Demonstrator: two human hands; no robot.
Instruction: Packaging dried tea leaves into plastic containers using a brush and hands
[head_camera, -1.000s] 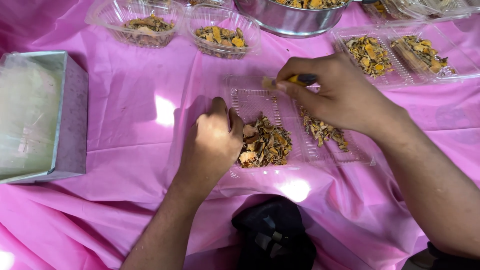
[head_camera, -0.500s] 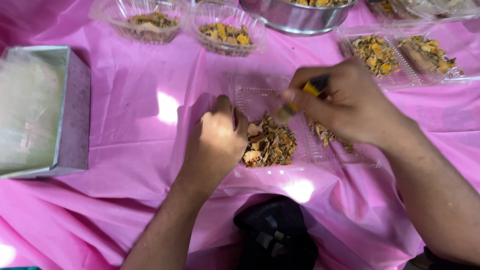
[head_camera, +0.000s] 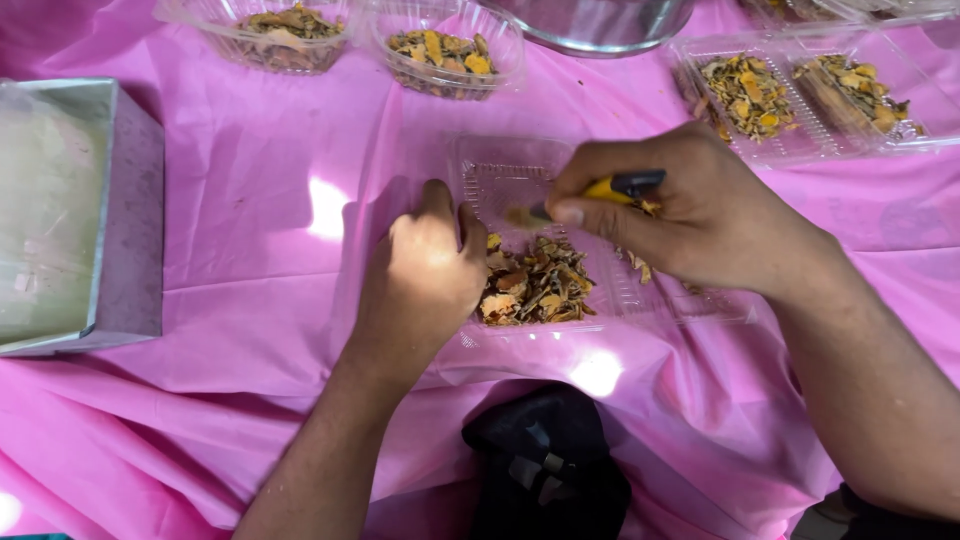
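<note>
An open clear plastic clamshell container (head_camera: 515, 170) lies on the pink cloth in front of me. Its left half holds a pile of dried yellow-brown pieces (head_camera: 535, 285); a smaller scatter sits in the right half, partly hidden by my right hand. My left hand (head_camera: 425, 275) grips the container's left edge, fingers curled beside the pile. My right hand (head_camera: 680, 215) holds a yellow and black tool (head_camera: 612, 187), its tip carrying a small piece above the left pile.
Two clear tubs (head_camera: 445, 50) of the same dried pieces stand at the back, by a steel bowl (head_camera: 590, 20). A filled clamshell (head_camera: 800, 95) lies back right. A grey metal box (head_camera: 70, 215) stands left. A black object (head_camera: 545, 465) lies near my lap.
My right hand has swung the tool's tip down from above the container's back into the left pile, then lifted it slightly with a small piece. My left hand has stayed put.
</note>
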